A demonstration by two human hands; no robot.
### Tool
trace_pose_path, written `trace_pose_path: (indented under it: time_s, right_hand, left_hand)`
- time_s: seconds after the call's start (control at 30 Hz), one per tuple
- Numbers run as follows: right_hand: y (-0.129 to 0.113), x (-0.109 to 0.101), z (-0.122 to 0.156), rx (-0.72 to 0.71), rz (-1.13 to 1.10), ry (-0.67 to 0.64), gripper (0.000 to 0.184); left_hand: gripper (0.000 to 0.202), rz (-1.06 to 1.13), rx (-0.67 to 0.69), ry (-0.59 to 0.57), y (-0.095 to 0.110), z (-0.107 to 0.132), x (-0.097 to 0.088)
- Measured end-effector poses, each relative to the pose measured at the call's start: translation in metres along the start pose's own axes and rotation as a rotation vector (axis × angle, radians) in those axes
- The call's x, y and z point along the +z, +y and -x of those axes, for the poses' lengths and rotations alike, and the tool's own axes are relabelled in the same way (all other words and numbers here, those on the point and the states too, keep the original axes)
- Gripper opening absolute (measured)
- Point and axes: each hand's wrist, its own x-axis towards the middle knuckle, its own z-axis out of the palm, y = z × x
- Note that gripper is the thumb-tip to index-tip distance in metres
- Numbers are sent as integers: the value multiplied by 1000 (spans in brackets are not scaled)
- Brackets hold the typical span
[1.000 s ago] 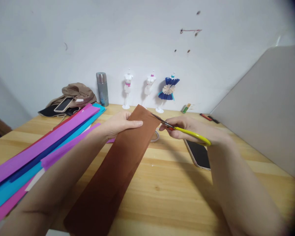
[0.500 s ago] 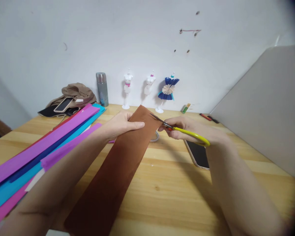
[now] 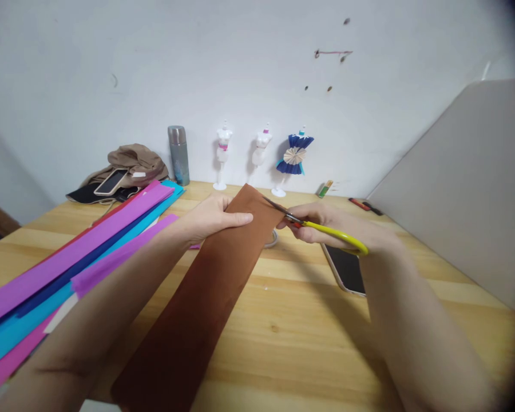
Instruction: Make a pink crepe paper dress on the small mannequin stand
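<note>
A long strip of brown paper (image 3: pixel 217 274) slants up from the lower edge of the view, raised above the table at its far end. My left hand (image 3: pixel 217 220) is closed on its left edge, thumb on top and fingers hidden beneath. In my right hand (image 3: pixel 320 220) is a pair of scissors (image 3: pixel 335 232) with yellow handles, the blades pointing left across the paper's upper right corner. The blades look nearly together at the paper. Behind that corner a roll of tape (image 3: pixel 272 238) lies partly hidden.
Folded coloured papers (image 3: pixel 81 252) lie along the left of the wooden table (image 3: pixel 283 343). Along the wall stand a flask (image 3: pixel 179 157), two white mini mannequins and a mannequin in a blue paper dress (image 3: pixel 299 154). A phone (image 3: pixel 347 269) lies under my right wrist; a partition (image 3: pixel 463 171) rises at right.
The scissors and my right hand have shifted very slightly to the right, along with the paper's corner. My left hand keeps its grip in about the same place.
</note>
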Motion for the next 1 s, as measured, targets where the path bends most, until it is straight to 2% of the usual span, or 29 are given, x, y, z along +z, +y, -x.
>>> trace_pose_path:
  time_s: [0.13,0.43,0.87,1.0]
  right_hand:
    - [0,1,0,-7,-4,7,47]
    - [0,1,-1,-52,1,14,51]
    - [1,1,-2,-26,-17,20,50]
    - [3,1,-3,-59,-20,33,53]
  left_hand:
    - [24,8,4,-2,-2,-1,-1]
    - [33,68,13,-16,-4,-1,-2]
    - [30,56,2,-21,-2,-1,-1]
    - [30,62,4,-26,-4,-2,-2]
